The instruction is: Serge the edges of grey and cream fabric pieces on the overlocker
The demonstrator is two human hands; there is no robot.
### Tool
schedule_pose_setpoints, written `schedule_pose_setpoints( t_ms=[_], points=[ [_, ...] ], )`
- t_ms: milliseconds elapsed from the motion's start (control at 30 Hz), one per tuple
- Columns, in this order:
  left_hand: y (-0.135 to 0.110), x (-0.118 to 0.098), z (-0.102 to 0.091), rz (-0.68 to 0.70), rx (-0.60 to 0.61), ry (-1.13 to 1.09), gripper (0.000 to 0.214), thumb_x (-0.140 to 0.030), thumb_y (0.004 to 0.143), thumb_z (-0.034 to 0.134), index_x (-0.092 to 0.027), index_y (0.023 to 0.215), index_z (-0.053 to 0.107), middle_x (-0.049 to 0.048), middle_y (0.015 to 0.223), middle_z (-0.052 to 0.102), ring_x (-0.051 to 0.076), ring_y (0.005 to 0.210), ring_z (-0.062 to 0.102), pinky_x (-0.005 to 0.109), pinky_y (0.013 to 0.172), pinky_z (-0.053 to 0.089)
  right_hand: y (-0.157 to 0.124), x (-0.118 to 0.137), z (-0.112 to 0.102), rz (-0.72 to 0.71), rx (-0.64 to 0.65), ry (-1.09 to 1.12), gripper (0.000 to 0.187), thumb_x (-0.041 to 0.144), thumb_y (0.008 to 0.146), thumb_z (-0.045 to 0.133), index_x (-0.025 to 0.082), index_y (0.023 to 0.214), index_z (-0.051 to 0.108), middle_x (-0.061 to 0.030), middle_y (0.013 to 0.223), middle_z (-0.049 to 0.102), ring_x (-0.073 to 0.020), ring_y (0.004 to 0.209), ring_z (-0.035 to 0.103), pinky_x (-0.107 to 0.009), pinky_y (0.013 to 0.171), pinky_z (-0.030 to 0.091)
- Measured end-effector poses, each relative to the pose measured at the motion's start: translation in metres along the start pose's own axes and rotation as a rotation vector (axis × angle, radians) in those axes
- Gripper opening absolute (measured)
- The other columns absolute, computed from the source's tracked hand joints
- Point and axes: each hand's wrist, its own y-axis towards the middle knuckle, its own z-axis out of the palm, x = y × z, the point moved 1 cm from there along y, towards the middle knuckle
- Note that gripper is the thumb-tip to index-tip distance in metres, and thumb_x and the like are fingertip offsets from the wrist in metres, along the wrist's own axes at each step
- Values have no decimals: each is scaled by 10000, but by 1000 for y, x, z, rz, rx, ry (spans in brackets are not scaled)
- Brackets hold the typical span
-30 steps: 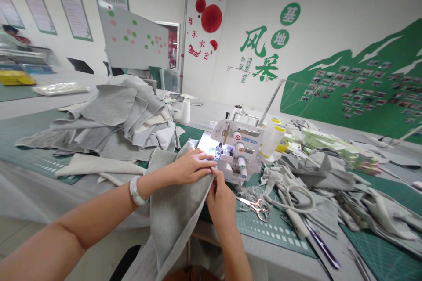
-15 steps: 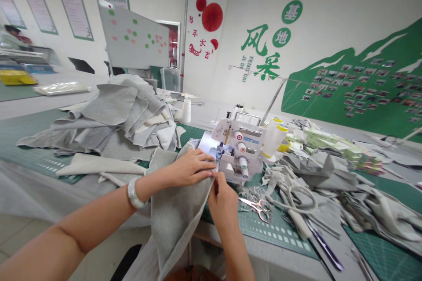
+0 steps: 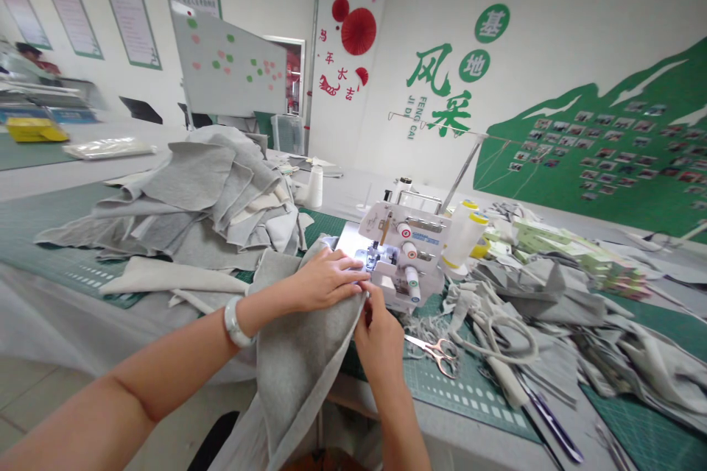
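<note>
A grey fleece-backed fabric panel [image 3: 298,360] hangs down from the table edge in front of me. My left hand [image 3: 331,281] lies on top of it, pressing its upper part towards the foot of a white overlocker [image 3: 406,250]. My right hand [image 3: 380,335] pinches the panel's raw edge from the far side, close to the machine's front. A pale bangle [image 3: 235,322] circles my left wrist. Gold-handled scissors [image 3: 434,355] lie on a green cutting mat [image 3: 458,390], just right of my right hand. The needle area is partly hidden by my fingers.
A tall heap of grey fabric pieces [image 3: 210,191] lies left of the machine. Tangled grey scraps and strips [image 3: 530,324] cover the right side, with purple-handled tools [image 3: 552,423] near the table edge. Thread cones [image 3: 462,239] stand behind the overlocker. A person [image 3: 36,55] is far off at left.
The whole view has drifted slightly, with the overlocker now further right. Both hands keep their hold on the panel, and its edge stays near the machine's foot.
</note>
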Motion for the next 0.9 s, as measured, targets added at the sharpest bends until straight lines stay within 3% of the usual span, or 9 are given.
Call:
schedule_pose_setpoints(
  t_ms=[167,467,900],
  points=[
    [2,0,1,-20,-12,-38,267,-349,965,409,-231,1131,582,44,1231,595,220,1060,511,358,890,319,-1,-4,6,-28,-44,-29,325,270,923,373,177,1180,549,-52,840,733,-200,682,703,-232,542,437],
    [-2,3,3,-10,-2,-46,320,-405,957,415,-296,1201,591,47,1279,557,240,1129,486,390,951,306,-5,-7,8,-78,-121,-72,319,288,924,385,167,1129,597,-55,809,732,-187,658,702,-221,529,443],
    [0,0,0,-31,-2,-48,330,-377,949,437,-260,1232,560,68,1261,577,247,1118,501,407,942,316,1,-6,5,-15,-38,-101,347,265,906,408,179,1203,567,-54,857,741,-204,678,708,-237,537,457]
  ],
)
